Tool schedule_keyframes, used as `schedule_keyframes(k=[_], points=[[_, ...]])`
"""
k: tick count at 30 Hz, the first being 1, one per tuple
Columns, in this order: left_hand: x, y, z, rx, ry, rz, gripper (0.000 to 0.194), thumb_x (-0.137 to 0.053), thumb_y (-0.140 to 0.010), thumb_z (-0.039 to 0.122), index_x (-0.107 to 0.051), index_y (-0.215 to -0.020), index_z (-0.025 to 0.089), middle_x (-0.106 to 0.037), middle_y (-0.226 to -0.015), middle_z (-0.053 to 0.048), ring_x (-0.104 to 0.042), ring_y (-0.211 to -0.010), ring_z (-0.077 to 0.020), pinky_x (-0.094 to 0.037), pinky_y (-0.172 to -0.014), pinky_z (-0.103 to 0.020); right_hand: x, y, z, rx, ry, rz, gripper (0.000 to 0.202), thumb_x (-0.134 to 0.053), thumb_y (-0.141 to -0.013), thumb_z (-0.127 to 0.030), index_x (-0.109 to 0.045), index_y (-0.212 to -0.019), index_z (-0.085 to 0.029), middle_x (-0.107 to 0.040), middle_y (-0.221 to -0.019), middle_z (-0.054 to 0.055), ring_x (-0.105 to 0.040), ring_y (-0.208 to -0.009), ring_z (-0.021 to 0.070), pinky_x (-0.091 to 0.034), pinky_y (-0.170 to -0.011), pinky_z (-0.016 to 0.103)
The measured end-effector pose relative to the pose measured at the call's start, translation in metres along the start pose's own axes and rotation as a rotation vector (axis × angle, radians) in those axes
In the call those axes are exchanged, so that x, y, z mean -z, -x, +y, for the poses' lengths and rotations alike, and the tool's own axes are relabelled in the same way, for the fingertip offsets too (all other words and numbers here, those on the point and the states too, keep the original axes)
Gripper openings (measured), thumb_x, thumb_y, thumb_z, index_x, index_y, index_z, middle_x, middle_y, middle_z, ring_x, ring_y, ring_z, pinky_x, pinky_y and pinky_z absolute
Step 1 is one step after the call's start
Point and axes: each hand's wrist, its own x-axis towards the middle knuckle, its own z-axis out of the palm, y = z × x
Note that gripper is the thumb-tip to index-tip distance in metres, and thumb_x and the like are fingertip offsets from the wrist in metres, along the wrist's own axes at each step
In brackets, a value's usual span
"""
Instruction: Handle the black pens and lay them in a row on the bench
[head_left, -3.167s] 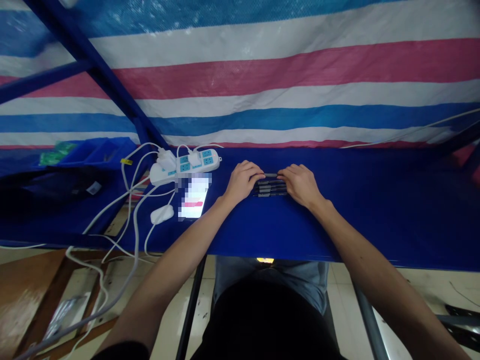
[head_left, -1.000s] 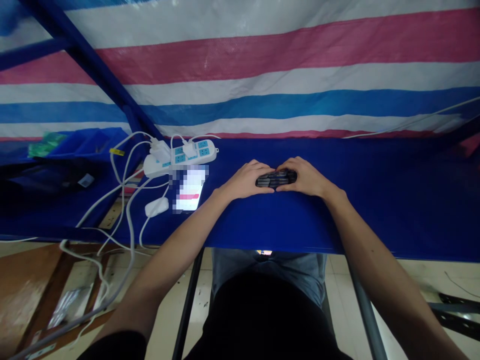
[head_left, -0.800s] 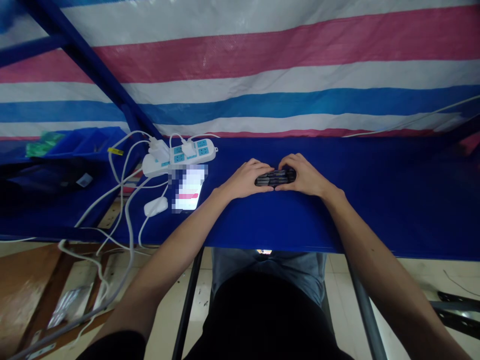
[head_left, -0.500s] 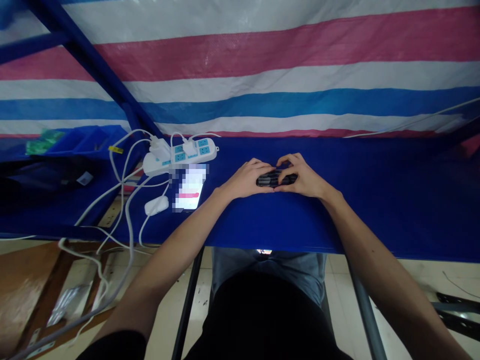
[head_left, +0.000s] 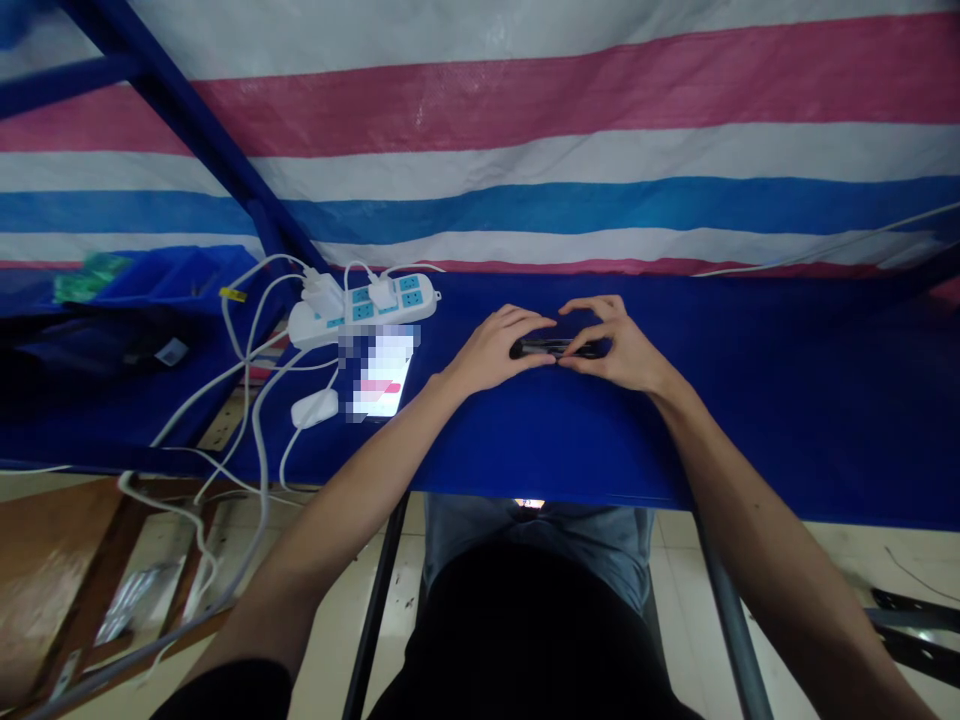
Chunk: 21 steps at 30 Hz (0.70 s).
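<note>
Slim black rods, perhaps pens, lie side by side on the blue table between my two hands. My left hand is cupped around their left end, its fingers and thumb spread apart above and below them. From the other side, my right hand reaches over the right part of the rods. One of its fingers and the thumb close on them, while another finger arches away above. The exact number of rods and their contact with my palms are hidden.
Left of my hands are a lit phone, a white power strip with plugs and cables, and a white adapter. Blue bins stand farther left. A striped sheet hangs behind the blue table.
The black rods now form a narrower, flatter bundle. My right hand has shifted slightly right, and the fingers of my left hand have lifted off the rods, away from the thumb.
</note>
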Motion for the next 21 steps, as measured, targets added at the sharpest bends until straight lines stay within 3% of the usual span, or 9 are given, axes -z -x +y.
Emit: schedule_keyframes(k=[3, 7, 13, 18, 21], points=[[0.002, -0.001, 0.0, 0.017, -0.012, 0.141, 0.027, -0.061, -0.102, 0.041, -0.072, -0.121, 0.026, -0.076, -0.115, -0.006, -0.066, -0.109, -0.023, -0.05, -0.101, -0.044, 0.002, -0.001, 0.0, -0.006, 0.009, 0.145, 0.021, -0.076, -0.087, -0.05, -0.078, -0.083, -0.029, -0.073, -0.119, 0.004, -0.058, -0.117, 0.0313, -0.044, -0.106, 0.056], [0.001, -0.001, -0.002, 0.065, -0.053, 0.19, 0.024, -0.059, -0.103, 0.041, -0.075, -0.114, 0.027, -0.078, -0.108, -0.004, -0.068, -0.101, -0.0221, -0.05, -0.095, -0.043, -0.001, 0.0, 0.001, -0.066, 0.061, 0.171, 0.02, -0.065, -0.095, -0.044, -0.073, -0.095, -0.026, -0.076, -0.094, 0.005, -0.067, -0.089, 0.0265, -0.051, -0.087, 0.046], [-0.001, 0.0, -0.002, 0.117, -0.13, 0.208, 0.026, -0.056, -0.104, 0.041, -0.075, -0.103, 0.024, -0.078, -0.099, -0.004, -0.068, -0.094, -0.0222, -0.048, -0.09, -0.042, -0.006, -0.001, -0.002, -0.018, 0.253, 0.041, 0.028, -0.044, -0.103, -0.03, -0.071, -0.109, -0.022, -0.076, -0.094, 0.008, -0.066, -0.084, 0.0268, -0.047, -0.081, 0.043], [0.0, 0.0, 0.001, 0.138, -0.184, 0.177, 0.046, -0.041, -0.109, 0.041, -0.068, -0.076, 0.021, -0.072, -0.076, -0.003, -0.063, -0.08, -0.0207, -0.044, -0.081, -0.039, -0.008, -0.002, -0.003, 0.069, 0.337, 0.096, 0.032, -0.043, -0.106, -0.032, -0.073, -0.11, -0.022, -0.074, -0.09, 0.008, -0.063, -0.083, 0.0263, -0.046, -0.078, 0.043], [0.0, 0.0, 0.002, 0.146, -0.169, 0.169, 0.042, -0.043, -0.109, 0.043, -0.07, -0.085, 0.021, -0.074, -0.081, -0.002, -0.065, -0.083, -0.0203, -0.044, -0.081, -0.038, -0.009, -0.002, -0.003, 0.08, 0.319, 0.113, 0.031, -0.043, -0.105, -0.028, -0.072, -0.112, -0.02, -0.073, -0.094, 0.01, -0.064, -0.087, 0.0272, -0.049, -0.08, 0.044]])
